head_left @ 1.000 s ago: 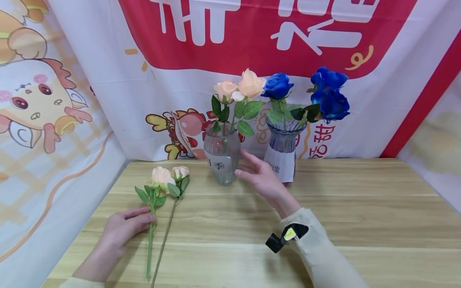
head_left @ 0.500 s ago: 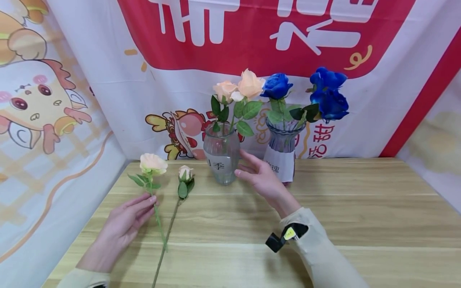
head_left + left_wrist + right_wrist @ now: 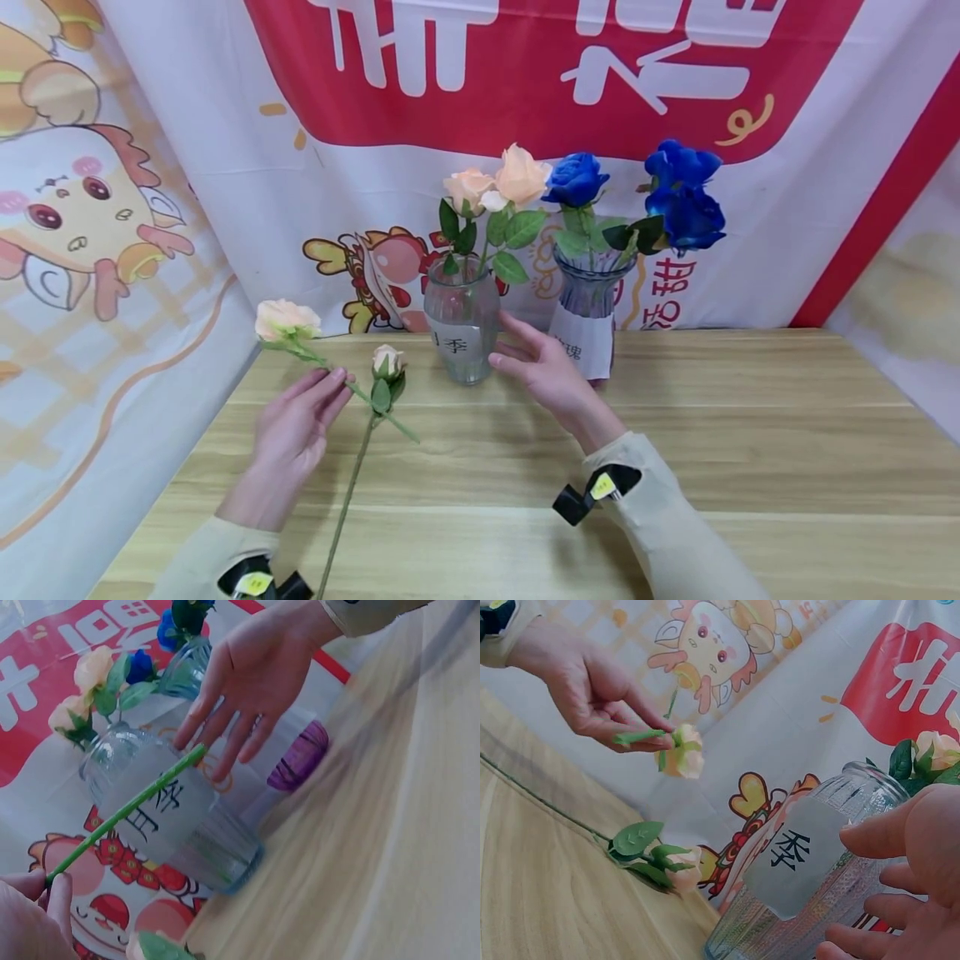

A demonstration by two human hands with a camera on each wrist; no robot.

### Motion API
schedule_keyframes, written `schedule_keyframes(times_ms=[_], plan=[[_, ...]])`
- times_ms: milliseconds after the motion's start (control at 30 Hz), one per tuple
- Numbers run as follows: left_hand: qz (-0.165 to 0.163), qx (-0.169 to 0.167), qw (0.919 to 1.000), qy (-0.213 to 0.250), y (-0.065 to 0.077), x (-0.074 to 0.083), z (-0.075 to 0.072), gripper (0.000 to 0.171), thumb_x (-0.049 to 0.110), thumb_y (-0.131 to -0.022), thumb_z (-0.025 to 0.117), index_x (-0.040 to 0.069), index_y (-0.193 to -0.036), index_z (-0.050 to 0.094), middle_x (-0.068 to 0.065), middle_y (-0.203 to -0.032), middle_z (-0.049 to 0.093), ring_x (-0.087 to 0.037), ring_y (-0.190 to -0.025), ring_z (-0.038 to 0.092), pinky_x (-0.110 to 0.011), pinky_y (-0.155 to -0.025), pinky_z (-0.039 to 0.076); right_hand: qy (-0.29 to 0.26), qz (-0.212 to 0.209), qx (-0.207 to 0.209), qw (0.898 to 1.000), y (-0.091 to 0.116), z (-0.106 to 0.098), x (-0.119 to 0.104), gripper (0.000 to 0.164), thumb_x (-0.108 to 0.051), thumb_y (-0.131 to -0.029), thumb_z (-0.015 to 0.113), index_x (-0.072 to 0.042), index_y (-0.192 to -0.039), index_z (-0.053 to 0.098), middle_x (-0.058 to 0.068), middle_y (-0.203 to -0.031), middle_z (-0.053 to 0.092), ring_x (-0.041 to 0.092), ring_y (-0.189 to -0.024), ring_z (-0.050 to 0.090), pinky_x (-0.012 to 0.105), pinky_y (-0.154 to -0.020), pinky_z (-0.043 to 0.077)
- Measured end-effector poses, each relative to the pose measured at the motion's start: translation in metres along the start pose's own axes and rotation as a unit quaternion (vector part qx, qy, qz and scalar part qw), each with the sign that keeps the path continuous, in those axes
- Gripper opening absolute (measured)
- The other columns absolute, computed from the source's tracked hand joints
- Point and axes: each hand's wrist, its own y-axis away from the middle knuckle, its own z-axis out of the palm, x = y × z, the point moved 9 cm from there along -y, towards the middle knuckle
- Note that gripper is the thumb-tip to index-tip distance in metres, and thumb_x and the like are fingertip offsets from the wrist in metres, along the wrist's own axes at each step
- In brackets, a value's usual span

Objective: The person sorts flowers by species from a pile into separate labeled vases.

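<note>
My left hand (image 3: 302, 419) pinches the green stem of a peach rose (image 3: 288, 322) above the table's left side. The bloom leans to the left and the stem's free end slants down to the right. Beneath it lies a second peach rose (image 3: 387, 363), a bud on a long brown stem. My right hand (image 3: 547, 374) has its fingers spread at the right side of a clear glass vase (image 3: 467, 312); whether they touch the glass I cannot tell. That vase bears a white label with black characters and holds peach roses (image 3: 522, 176).
Right of the clear vase stands a bluish vase (image 3: 587, 287) with a white label and blue roses (image 3: 577, 179). A printed cloth (image 3: 247, 208) hangs behind the wooden table (image 3: 750, 450) and down its left side.
My left hand has lifted the peach rose off the table and moved up and to the right, tipping the bloom leftward. The bud has shifted slightly. My right hand stays put.
</note>
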Motion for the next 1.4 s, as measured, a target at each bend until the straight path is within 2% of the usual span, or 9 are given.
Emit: schedule_keyframes(times_ms=[233,467,567,800,1033,1167,1400], plan=[[0.057,0.016,0.9972,0.047,-0.001,0.008,0.024,0.035,-0.011,-0.086,0.079,0.002,-0.113,0.060,-0.009,-0.100,0.075,-0.019,-0.091,0.080,-0.028,-0.095,0.061,-0.007,0.006,0.002,1.000,0.001,0.000,0.002,0.073,-0.012,-0.106,0.063,-0.016,-0.169,0.027,0.002,-0.178,0.025,0.037,-0.158,0.038,0.051,-0.130,0.032],[0.095,0.006,0.9905,0.100,0.000,0.015,0.042,0.025,-0.013,-0.084,0.080,0.000,-0.102,0.067,-0.012,-0.099,0.079,-0.023,-0.090,0.082,-0.029,-0.091,0.063,-0.004,0.001,0.000,1.000,0.000,-0.001,0.001,0.072,-0.012,-0.106,0.062,-0.015,-0.169,0.028,0.004,-0.177,0.025,0.037,-0.157,0.039,0.052,-0.129,0.033],[0.103,-0.001,0.9867,0.125,0.000,0.016,0.048,0.024,-0.014,-0.085,0.079,-0.001,-0.100,0.066,-0.014,-0.098,0.080,-0.025,-0.088,0.082,-0.030,-0.089,0.064,-0.003,0.001,-0.001,1.000,0.001,0.000,0.001,0.072,-0.013,-0.106,0.062,-0.016,-0.169,0.028,0.004,-0.177,0.025,0.037,-0.158,0.039,0.052,-0.129,0.033],[0.135,0.009,0.9759,0.171,0.002,0.024,0.065,0.025,-0.012,-0.084,0.081,-0.003,-0.102,0.065,-0.016,-0.096,0.081,-0.024,-0.082,0.082,-0.032,-0.087,0.065,-0.002,0.000,-0.003,1.000,0.001,0.001,0.000,0.072,-0.012,-0.106,0.062,-0.015,-0.169,0.027,0.005,-0.178,0.025,0.039,-0.158,0.037,0.052,-0.129,0.033],[0.160,0.006,0.9741,0.160,0.003,0.033,0.086,0.028,-0.005,-0.084,0.085,0.000,-0.105,0.066,-0.012,-0.099,0.081,-0.020,-0.086,0.081,-0.031,-0.091,0.064,-0.001,0.003,0.004,1.000,-0.001,-0.002,0.001,0.072,-0.012,-0.106,0.062,-0.015,-0.169,0.028,0.005,-0.177,0.026,0.038,-0.157,0.039,0.051,-0.129,0.034],[0.175,-0.001,0.9714,0.160,0.002,0.039,0.095,0.031,-0.004,-0.084,0.086,0.000,-0.108,0.067,-0.012,-0.103,0.080,-0.021,-0.091,0.080,-0.031,-0.093,0.063,-0.001,0.008,0.005,1.000,-0.001,-0.002,0.001,0.073,-0.014,-0.106,0.064,-0.017,-0.169,0.028,0.002,-0.177,0.026,0.036,-0.158,0.039,0.051,-0.129,0.034],[0.206,0.003,0.9650,0.162,-0.003,0.047,0.106,0.031,-0.004,-0.078,0.090,-0.001,-0.100,0.068,-0.013,-0.096,0.080,-0.021,-0.080,0.079,-0.031,-0.087,0.065,-0.001,0.007,0.005,1.000,-0.001,-0.002,0.002,0.073,-0.013,-0.106,0.063,-0.016,-0.169,0.027,0.004,-0.177,0.026,0.037,-0.158,0.038,0.052,-0.129,0.033]])
